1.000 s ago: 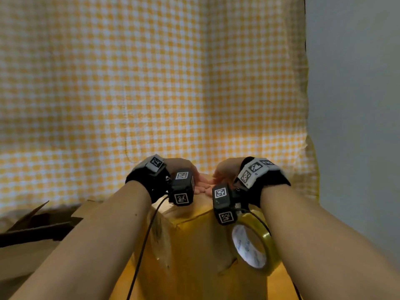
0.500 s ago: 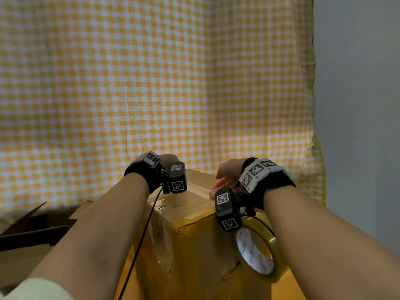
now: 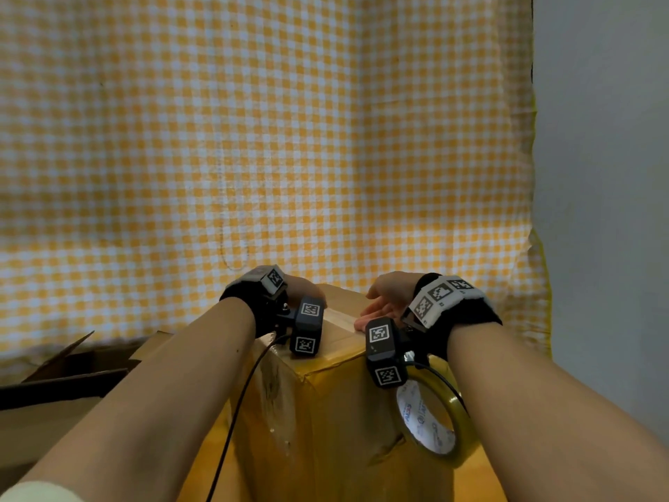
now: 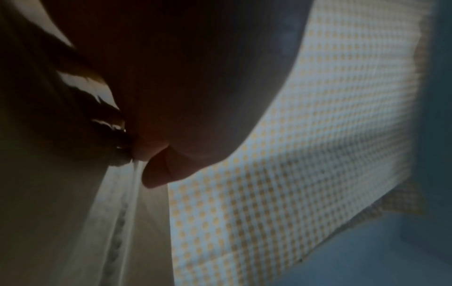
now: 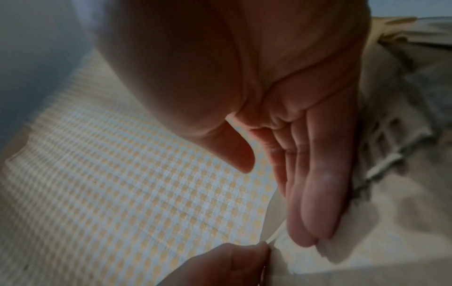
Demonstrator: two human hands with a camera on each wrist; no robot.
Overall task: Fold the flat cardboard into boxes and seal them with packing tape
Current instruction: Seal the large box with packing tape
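A brown cardboard box stands upright close in front of me, its top flaps shut with clear tape along the seam. My left hand grips the far left top edge: the thumb lies on top, and its fingers reach over the edge. My right hand lies on the top's right part, its straight fingers pressing flat on the cardboard. A roll of clear packing tape hangs round my right forearm beside the box.
A yellow-and-white checked cloth hangs right behind the box, with a grey wall to its right. More cardboard with raised flaps lies low at the left. A black cable hangs from my left wrist.
My hands, close together on the box top a second ago, have moved apart. The left went to the far left edge; the right stayed on the top with its fingers flat.
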